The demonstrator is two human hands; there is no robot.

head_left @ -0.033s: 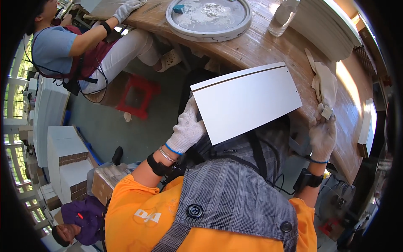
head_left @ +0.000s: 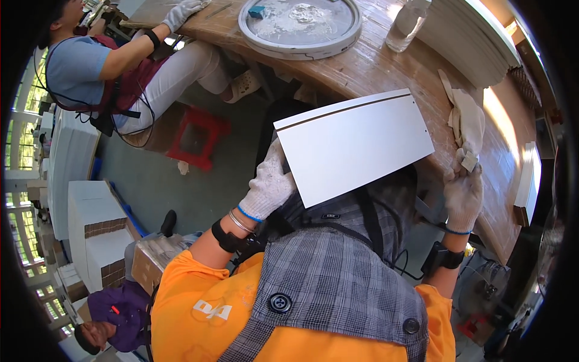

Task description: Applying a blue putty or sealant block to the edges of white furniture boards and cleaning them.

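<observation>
A white rectangular board (head_left: 356,151) with a dark groove along its far edge and small holes near its right end lies tilted over my lap. My left hand (head_left: 269,184), in a white knit glove, grips the board's left edge, its fingertips hidden beneath it. At the table's edge, right of the board, my gloved right hand (head_left: 464,196) is closed on a small pale square block (head_left: 469,161) at its fingertips. A crumpled cream cloth (head_left: 467,120) lies on the table just beyond that block.
The brown wooden table (head_left: 392,75) carries a round grey tray (head_left: 300,54) with white paste and a blue block, a clear bottle (head_left: 407,25) and stacked white panels (head_left: 464,42). A co-worker (head_left: 78,66) sits at left near a red stool (head_left: 196,139); another person (head_left: 123,311) is lower left.
</observation>
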